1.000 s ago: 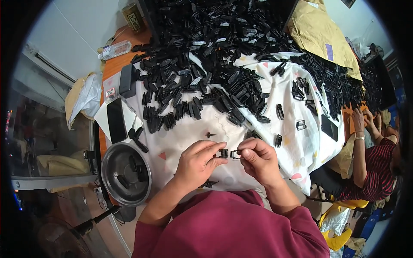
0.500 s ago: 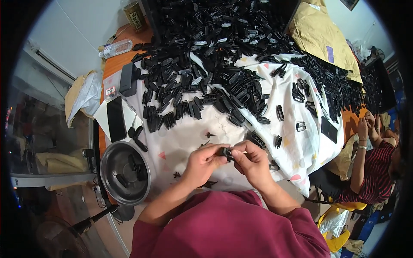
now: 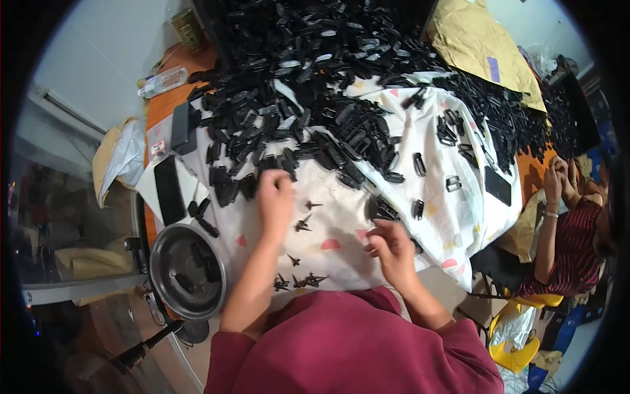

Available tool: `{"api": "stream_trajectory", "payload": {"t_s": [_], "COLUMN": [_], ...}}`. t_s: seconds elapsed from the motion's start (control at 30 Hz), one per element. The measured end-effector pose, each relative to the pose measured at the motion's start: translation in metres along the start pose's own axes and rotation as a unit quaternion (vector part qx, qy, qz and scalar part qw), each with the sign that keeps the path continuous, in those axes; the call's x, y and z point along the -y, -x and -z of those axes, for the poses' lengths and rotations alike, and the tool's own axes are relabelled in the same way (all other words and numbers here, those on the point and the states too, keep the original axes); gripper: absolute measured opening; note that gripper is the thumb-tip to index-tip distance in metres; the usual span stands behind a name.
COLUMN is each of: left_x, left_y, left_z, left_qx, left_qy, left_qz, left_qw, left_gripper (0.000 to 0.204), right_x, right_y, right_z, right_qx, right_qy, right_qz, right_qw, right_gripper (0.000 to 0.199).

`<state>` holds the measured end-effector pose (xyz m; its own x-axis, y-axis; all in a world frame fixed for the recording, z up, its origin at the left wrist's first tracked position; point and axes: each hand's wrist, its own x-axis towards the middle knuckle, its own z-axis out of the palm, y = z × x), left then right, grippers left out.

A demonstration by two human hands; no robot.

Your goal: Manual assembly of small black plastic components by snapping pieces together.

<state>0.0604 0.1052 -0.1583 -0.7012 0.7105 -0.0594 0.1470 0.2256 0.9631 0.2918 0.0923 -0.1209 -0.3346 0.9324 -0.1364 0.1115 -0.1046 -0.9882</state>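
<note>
A large heap of black plastic parts (image 3: 315,72) covers the far half of a white patterned cloth (image 3: 341,217). My left hand (image 3: 275,200) reaches forward, palm down, with its fingertips on the black parts (image 3: 269,164) at the heap's near edge. My right hand (image 3: 390,244) stays close to my body with its fingers curled; whether it holds anything is hidden. A small cluster of black parts (image 3: 382,210) lies just beyond it. Several small dark metal clips (image 3: 303,223) lie scattered on the cloth between my hands, with more clips (image 3: 295,281) near my chest.
A round metal bowl (image 3: 167,253) with a few black parts stands at my left. A dark phone (image 3: 169,190) lies on a white board beyond it. A plastic bottle (image 3: 162,81) lies far left. Another person (image 3: 571,223) works at the right. Tan paper (image 3: 479,46) lies far right.
My hands were together near my chest working one small black part. Now they are apart: the left hand has stretched forward to the heap's edge, while the right hand stayed near my body.
</note>
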Motion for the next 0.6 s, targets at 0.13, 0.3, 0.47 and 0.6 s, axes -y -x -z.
{"api": "stream_trajectory", "payload": {"t_s": [0.13,0.3,0.47,0.6], "left_x": [-0.015,-0.016,-0.025,-0.02], "left_y": [-0.028,-0.028,0.0,0.021], "left_z": [-0.004,-0.002,0.001,0.008], "left_qx": [-0.034,0.019,0.102,0.117], "left_qy": [-0.426,-0.465,-0.446,-0.413], "left_qz": [-0.132,-0.107,-0.123,-0.111], "left_qw": [0.894,0.878,0.88,0.896], "left_gripper": [0.028,0.026,0.02,0.02], "right_x": [-0.019,-0.011,-0.032,-0.024], "right_y": [0.008,0.019,0.01,0.001], "right_z": [0.067,0.086,0.053,0.028], "right_qx": [-0.126,-0.019,-0.049,-0.006], "right_qy": [0.094,0.464,0.531,0.418], "right_qz": [-0.051,0.012,0.128,0.207], "right_qw": [0.986,0.885,0.836,0.884], "right_gripper": [0.016,0.021,0.026,0.039]}}
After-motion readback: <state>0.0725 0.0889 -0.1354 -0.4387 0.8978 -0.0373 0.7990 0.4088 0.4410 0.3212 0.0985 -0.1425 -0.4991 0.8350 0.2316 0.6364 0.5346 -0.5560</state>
